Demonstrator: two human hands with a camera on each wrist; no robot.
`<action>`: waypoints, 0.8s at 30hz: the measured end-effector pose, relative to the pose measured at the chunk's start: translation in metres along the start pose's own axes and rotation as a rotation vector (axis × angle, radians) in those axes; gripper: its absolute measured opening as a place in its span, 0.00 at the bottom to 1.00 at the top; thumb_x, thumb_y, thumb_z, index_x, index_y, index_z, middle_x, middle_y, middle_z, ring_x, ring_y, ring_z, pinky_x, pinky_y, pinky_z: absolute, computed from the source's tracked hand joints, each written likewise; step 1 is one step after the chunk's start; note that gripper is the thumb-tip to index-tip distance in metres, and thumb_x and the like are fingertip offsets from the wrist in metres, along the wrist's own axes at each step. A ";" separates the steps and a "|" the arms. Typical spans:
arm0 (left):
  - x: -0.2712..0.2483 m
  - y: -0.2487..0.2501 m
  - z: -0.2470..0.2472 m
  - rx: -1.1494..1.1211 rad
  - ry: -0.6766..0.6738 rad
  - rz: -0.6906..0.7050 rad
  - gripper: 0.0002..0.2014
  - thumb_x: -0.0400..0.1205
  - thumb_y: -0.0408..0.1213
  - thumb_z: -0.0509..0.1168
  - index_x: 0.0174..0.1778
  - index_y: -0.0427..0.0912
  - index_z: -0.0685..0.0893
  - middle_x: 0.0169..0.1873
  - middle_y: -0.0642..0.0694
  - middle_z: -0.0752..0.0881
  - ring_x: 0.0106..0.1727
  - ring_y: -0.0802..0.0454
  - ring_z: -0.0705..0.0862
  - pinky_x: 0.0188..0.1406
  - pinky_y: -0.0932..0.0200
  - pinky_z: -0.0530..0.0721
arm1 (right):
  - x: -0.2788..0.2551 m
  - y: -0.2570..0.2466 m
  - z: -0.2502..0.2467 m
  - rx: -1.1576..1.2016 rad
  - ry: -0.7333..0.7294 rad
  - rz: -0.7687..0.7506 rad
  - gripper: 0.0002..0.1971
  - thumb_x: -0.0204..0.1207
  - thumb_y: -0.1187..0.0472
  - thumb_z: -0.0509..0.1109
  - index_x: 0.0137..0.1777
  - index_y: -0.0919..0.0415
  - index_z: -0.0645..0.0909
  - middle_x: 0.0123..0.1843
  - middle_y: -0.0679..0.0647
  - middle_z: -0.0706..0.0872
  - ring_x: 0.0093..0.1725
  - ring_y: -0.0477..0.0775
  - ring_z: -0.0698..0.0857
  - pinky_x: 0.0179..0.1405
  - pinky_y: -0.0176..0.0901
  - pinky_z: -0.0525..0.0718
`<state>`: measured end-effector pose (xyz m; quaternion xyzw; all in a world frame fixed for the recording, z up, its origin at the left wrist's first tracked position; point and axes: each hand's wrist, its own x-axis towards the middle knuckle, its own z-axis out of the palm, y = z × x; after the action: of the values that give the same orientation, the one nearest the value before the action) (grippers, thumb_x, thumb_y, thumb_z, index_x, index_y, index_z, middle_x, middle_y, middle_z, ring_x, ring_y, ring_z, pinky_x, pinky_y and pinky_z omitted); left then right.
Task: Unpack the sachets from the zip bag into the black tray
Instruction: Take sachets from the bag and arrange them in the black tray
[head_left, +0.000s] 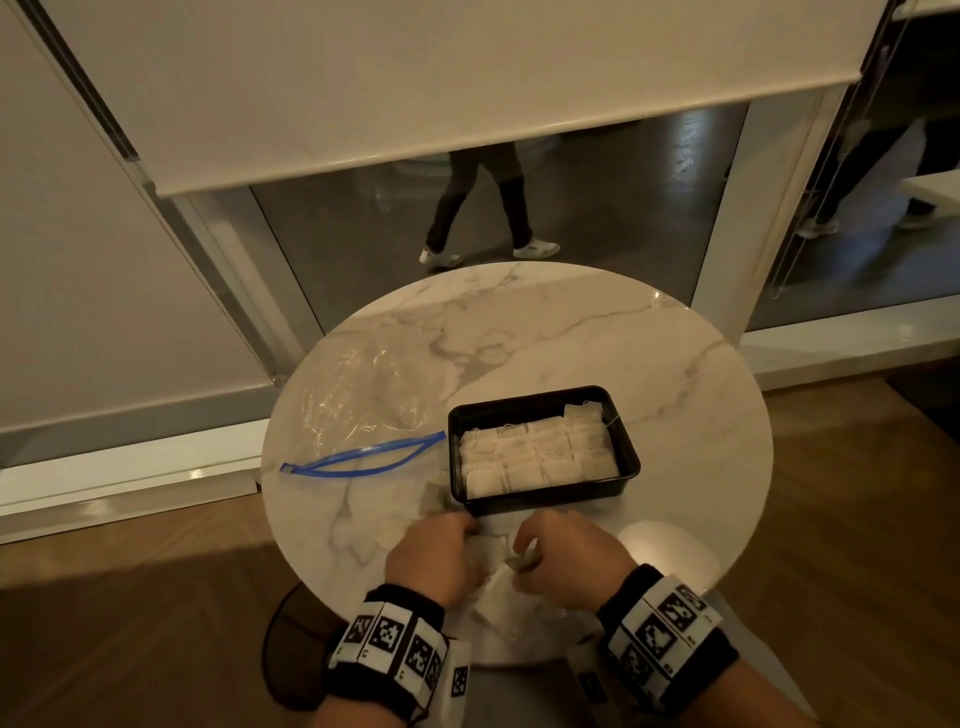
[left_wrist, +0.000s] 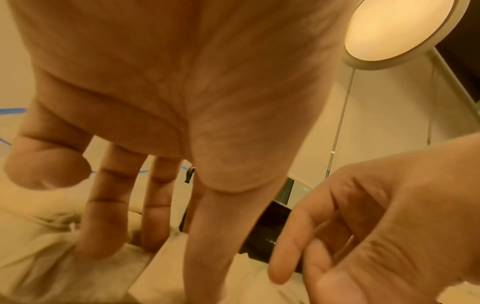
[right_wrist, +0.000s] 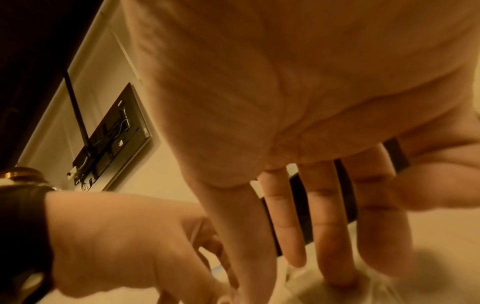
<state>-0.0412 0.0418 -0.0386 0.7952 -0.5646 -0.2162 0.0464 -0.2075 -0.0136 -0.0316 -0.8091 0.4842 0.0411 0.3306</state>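
Observation:
The black tray (head_left: 540, 501) stands right of centre on the round marble table (head_left: 675, 415), with several white sachets (head_left: 540, 452) lying flat inside it. The clear zip bag (head_left: 363, 400) with its blue zip (head_left: 363, 460) lies flat and open to the tray's left. Loose sachets (head_left: 496, 597) lie at the near edge in front of the tray. My left hand (head_left: 441, 545) reaches down with straight fingers (left_wrist: 103, 226) that touch these sachets (left_wrist: 39, 267). My right hand (head_left: 540, 556) is beside it, and its fingertips (right_wrist: 335, 271) press on a sachet (right_wrist: 363, 292). What the right thumb touches is hidden.
The hands work close to the table's near rim (head_left: 519, 662). A dark seat (head_left: 291, 649) shows under the table at lower left. A floor lamp (left_wrist: 397, 30) stands nearby. Beyond the glass wall a person's legs (head_left: 483, 208) walk past.

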 end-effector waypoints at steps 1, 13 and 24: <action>0.000 0.000 0.001 0.003 0.002 -0.003 0.22 0.79 0.45 0.72 0.69 0.61 0.81 0.66 0.54 0.83 0.66 0.53 0.82 0.67 0.51 0.83 | -0.001 -0.002 0.003 -0.024 -0.016 -0.015 0.15 0.71 0.50 0.78 0.58 0.46 0.85 0.56 0.46 0.88 0.54 0.48 0.86 0.55 0.44 0.85; -0.007 -0.005 -0.017 -0.224 0.016 0.007 0.06 0.80 0.44 0.72 0.51 0.57 0.85 0.50 0.58 0.86 0.50 0.62 0.84 0.54 0.60 0.84 | 0.007 0.000 0.019 0.007 0.007 -0.058 0.03 0.72 0.55 0.75 0.40 0.45 0.85 0.47 0.43 0.87 0.48 0.46 0.85 0.52 0.42 0.86; -0.009 -0.003 -0.040 -0.430 0.136 0.039 0.05 0.79 0.43 0.75 0.48 0.54 0.87 0.41 0.56 0.88 0.44 0.62 0.85 0.45 0.64 0.83 | 0.004 -0.004 0.017 0.040 -0.022 -0.194 0.08 0.72 0.51 0.76 0.50 0.43 0.85 0.46 0.39 0.82 0.47 0.44 0.82 0.47 0.40 0.81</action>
<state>-0.0249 0.0443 -0.0013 0.7688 -0.5163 -0.2763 0.2570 -0.1979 -0.0054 -0.0440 -0.8450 0.4005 0.0079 0.3544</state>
